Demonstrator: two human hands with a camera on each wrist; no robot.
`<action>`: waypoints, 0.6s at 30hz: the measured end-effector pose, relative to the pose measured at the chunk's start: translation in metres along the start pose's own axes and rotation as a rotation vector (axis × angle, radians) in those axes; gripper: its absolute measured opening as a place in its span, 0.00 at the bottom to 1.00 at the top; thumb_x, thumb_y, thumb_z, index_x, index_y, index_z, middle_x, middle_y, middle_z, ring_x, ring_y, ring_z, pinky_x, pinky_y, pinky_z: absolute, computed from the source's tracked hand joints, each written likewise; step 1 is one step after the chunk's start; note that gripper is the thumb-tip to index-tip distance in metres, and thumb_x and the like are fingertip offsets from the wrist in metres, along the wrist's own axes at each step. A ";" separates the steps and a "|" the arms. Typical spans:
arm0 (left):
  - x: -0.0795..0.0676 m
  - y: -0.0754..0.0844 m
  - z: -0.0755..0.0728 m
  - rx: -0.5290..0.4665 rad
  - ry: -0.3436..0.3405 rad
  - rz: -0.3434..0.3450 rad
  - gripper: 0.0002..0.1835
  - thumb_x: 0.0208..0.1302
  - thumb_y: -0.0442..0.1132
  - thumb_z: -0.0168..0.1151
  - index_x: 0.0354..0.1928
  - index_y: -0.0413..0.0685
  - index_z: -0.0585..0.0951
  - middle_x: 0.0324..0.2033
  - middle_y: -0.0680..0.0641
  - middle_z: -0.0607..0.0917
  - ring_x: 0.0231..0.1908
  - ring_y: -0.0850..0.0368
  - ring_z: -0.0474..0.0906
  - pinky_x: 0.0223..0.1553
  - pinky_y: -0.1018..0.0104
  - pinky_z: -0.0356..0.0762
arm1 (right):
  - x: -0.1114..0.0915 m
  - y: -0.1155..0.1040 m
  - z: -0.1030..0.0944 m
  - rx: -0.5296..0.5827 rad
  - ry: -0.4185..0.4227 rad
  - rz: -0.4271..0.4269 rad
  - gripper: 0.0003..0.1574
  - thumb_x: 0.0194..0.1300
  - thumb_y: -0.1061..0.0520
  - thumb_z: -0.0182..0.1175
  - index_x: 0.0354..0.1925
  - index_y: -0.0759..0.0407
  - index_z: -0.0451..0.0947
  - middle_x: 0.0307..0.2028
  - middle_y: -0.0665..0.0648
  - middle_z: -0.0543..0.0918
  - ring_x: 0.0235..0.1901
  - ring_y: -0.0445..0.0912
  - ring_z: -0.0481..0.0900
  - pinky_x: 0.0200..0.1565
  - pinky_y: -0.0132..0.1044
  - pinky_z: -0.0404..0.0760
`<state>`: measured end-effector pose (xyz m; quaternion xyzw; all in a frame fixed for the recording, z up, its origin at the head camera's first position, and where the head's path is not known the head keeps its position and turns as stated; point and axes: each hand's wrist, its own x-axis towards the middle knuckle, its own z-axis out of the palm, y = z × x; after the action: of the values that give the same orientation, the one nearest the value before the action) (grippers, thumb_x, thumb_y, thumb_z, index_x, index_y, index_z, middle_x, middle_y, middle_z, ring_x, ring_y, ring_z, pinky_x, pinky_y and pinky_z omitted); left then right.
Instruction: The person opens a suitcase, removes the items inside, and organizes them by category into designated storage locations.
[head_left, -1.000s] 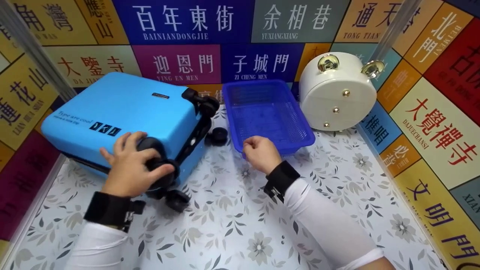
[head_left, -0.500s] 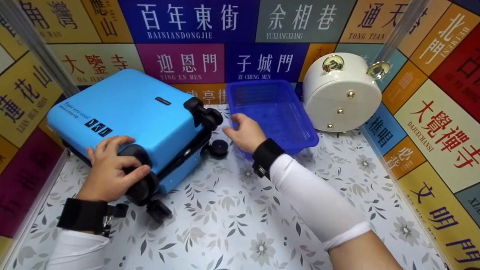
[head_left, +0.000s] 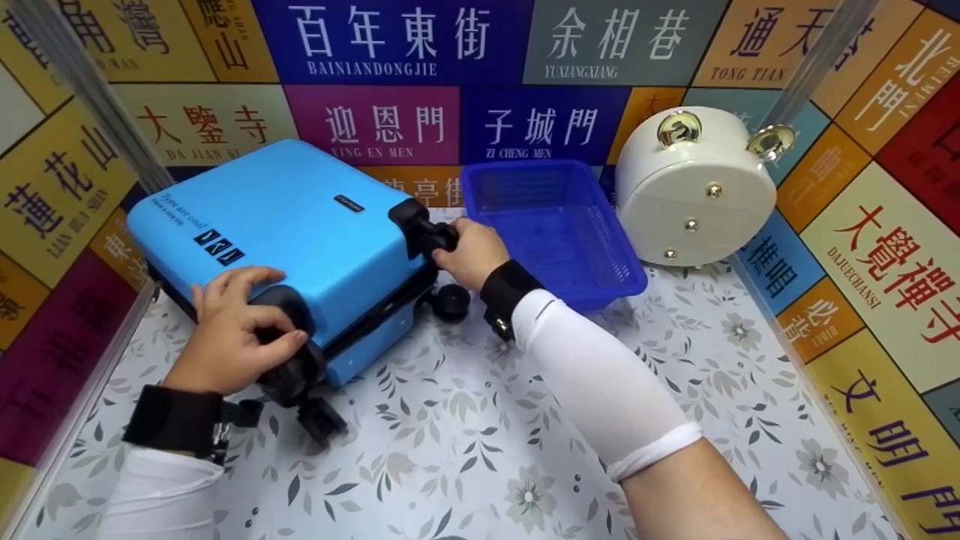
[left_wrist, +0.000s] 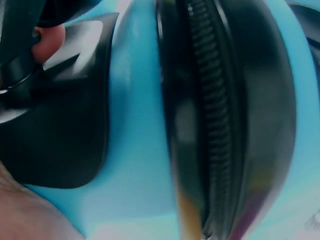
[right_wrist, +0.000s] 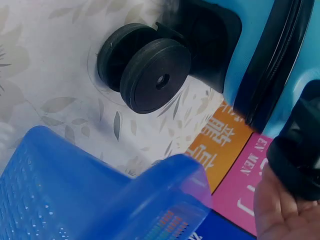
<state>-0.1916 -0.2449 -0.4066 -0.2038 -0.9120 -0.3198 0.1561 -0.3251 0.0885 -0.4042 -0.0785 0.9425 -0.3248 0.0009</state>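
Observation:
A light-blue suitcase (head_left: 277, 202) lies flat on the left, with its wheeled end towards the right and front. My left hand (head_left: 232, 330) grips the near upper corner, its fingers and thumb around the black caster wheel (head_left: 283, 379). In the left wrist view a fingertip (left_wrist: 50, 44) shows behind that wheel's fork, beside the black zip (left_wrist: 215, 100). My right hand (head_left: 476, 255) holds the far upper caster wheel (head_left: 441, 237) between thumb and fingers. Under it, a lower caster wheel (right_wrist: 157, 77) stands at the tabletop.
A blue plastic basket (head_left: 636, 281) stands just right of my right hand. Beyond it, a white drum-shaped case (head_left: 690, 202) with gold knobs sits by the right wall. Sign-printed walls (head_left: 375, 45) enclose the floral tabletop (head_left: 465, 450) at the back and sides.
My right hand has moved from the basket's near rim leftwards to the far upper caster wheel and taken hold. The suitcase has turned slightly, with my left hand staying on its near corner.

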 end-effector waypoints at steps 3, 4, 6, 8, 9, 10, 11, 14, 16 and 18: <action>0.004 -0.002 -0.009 -0.014 -0.076 -0.046 0.13 0.58 0.42 0.77 0.21 0.66 0.84 0.73 0.40 0.71 0.77 0.27 0.47 0.73 0.21 0.21 | -0.011 0.001 0.001 0.004 0.017 0.017 0.26 0.70 0.45 0.69 0.58 0.58 0.81 0.50 0.58 0.89 0.50 0.52 0.85 0.56 0.46 0.81; 0.005 -0.003 -0.012 -0.010 -0.109 -0.067 0.11 0.58 0.43 0.76 0.23 0.65 0.85 0.75 0.40 0.69 0.78 0.26 0.45 0.72 0.21 0.20 | -0.015 0.001 0.002 0.008 0.018 0.024 0.26 0.70 0.45 0.69 0.58 0.58 0.81 0.49 0.58 0.89 0.49 0.52 0.85 0.55 0.46 0.82; 0.007 -0.003 -0.020 0.017 -0.180 -0.115 0.05 0.60 0.44 0.75 0.28 0.64 0.88 0.79 0.38 0.63 0.80 0.24 0.40 0.71 0.19 0.17 | -0.025 0.001 0.004 0.025 0.021 0.041 0.26 0.69 0.44 0.69 0.56 0.58 0.80 0.48 0.58 0.88 0.47 0.52 0.85 0.54 0.46 0.83; 0.008 -0.001 -0.029 0.060 -0.249 -0.173 0.02 0.62 0.46 0.73 0.36 0.62 0.90 0.82 0.37 0.57 0.80 0.21 0.36 0.69 0.17 0.14 | -0.035 0.000 0.007 0.044 0.028 0.056 0.26 0.68 0.44 0.70 0.55 0.58 0.79 0.47 0.57 0.88 0.46 0.51 0.84 0.53 0.45 0.83; 0.008 0.000 -0.033 0.081 -0.282 -0.201 0.05 0.64 0.48 0.72 0.40 0.61 0.90 0.83 0.37 0.53 0.80 0.21 0.34 0.68 0.16 0.15 | -0.041 0.000 0.009 0.052 0.032 0.059 0.26 0.68 0.43 0.70 0.54 0.58 0.79 0.46 0.57 0.87 0.45 0.51 0.84 0.52 0.45 0.83; 0.008 0.001 -0.037 0.103 -0.311 -0.228 0.09 0.66 0.49 0.71 0.44 0.59 0.90 0.84 0.37 0.49 0.80 0.20 0.33 0.68 0.16 0.16 | -0.046 -0.001 0.010 0.061 0.037 0.058 0.26 0.67 0.43 0.71 0.53 0.59 0.78 0.46 0.57 0.87 0.45 0.51 0.84 0.52 0.46 0.84; 0.008 0.002 -0.040 0.123 -0.335 -0.255 0.11 0.68 0.50 0.69 0.48 0.58 0.89 0.85 0.37 0.46 0.80 0.20 0.33 0.68 0.15 0.17 | -0.052 -0.001 0.011 0.068 0.043 0.054 0.26 0.67 0.43 0.71 0.52 0.59 0.78 0.45 0.57 0.86 0.44 0.51 0.84 0.51 0.46 0.84; 0.007 0.007 -0.049 0.163 -0.380 -0.325 0.17 0.73 0.52 0.65 0.56 0.54 0.86 0.85 0.36 0.39 0.79 0.19 0.34 0.68 0.14 0.20 | -0.066 -0.004 0.013 0.076 0.059 0.030 0.26 0.66 0.43 0.72 0.49 0.59 0.77 0.42 0.57 0.85 0.41 0.51 0.83 0.47 0.46 0.83; 0.007 0.009 -0.052 0.197 -0.387 -0.354 0.19 0.75 0.52 0.62 0.61 0.53 0.83 0.84 0.34 0.39 0.79 0.19 0.35 0.68 0.15 0.21 | -0.073 -0.006 0.016 0.082 0.064 0.022 0.26 0.65 0.43 0.72 0.48 0.58 0.76 0.40 0.56 0.84 0.40 0.51 0.83 0.44 0.46 0.83; 0.009 0.010 -0.054 0.249 -0.377 -0.375 0.20 0.76 0.49 0.62 0.64 0.52 0.81 0.84 0.33 0.40 0.77 0.17 0.38 0.69 0.14 0.22 | -0.079 -0.009 0.019 0.090 0.067 0.024 0.25 0.64 0.42 0.72 0.46 0.57 0.75 0.39 0.54 0.83 0.38 0.49 0.82 0.43 0.44 0.82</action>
<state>-0.1866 -0.2698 -0.3574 -0.0670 -0.9789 -0.1854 -0.0540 -0.2443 0.0815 -0.4179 -0.0564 0.9274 -0.3691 -0.0233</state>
